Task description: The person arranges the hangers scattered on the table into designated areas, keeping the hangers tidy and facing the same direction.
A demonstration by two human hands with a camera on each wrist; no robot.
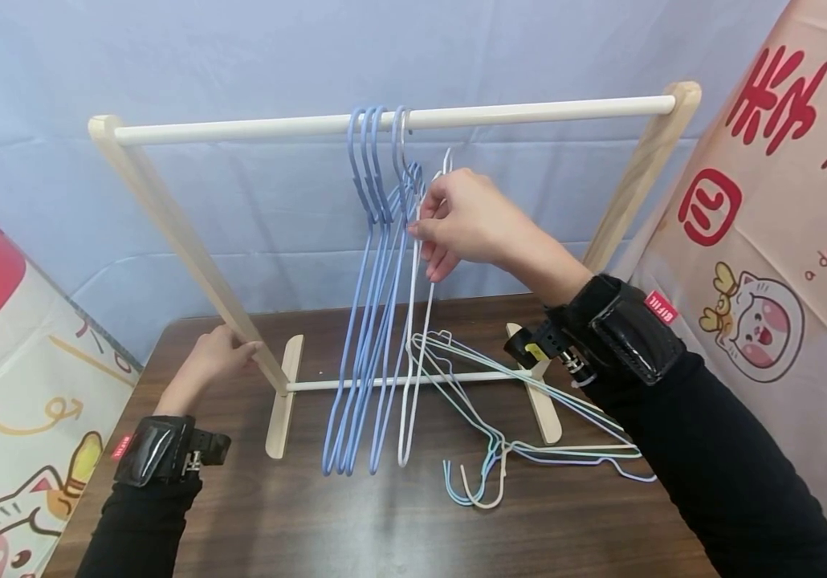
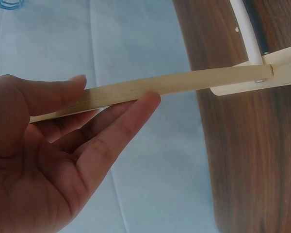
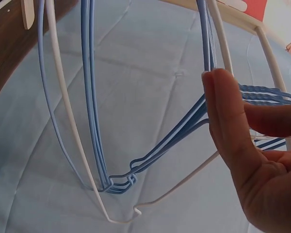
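Note:
Several blue hangers (image 1: pixel 356 321) hang from the white rail (image 1: pixel 254 130) of a wooden-ended garment rack. Just right of them hangs a white hanger (image 1: pixel 411 345), its hook up at the rail. My right hand (image 1: pixel 467 221) pinches this white hanger near its neck, thumb and fingertips close beside the blue ones. In the right wrist view, the fingers partly hide the hanger necks. Low on the left, my left hand (image 1: pixel 214 357) holds the rack's left wooden post (image 2: pixel 184 81), thumb on one side and fingers on the other.
More hangers (image 1: pixel 503 445), pale green, blue and cream, lie in a pile on the brown table (image 1: pixel 276 522), under my right forearm. The rack's feet (image 1: pixel 285 401) and a thin lower bar (image 1: pixel 348 384) stand on the table. Printed cloths flank the setup.

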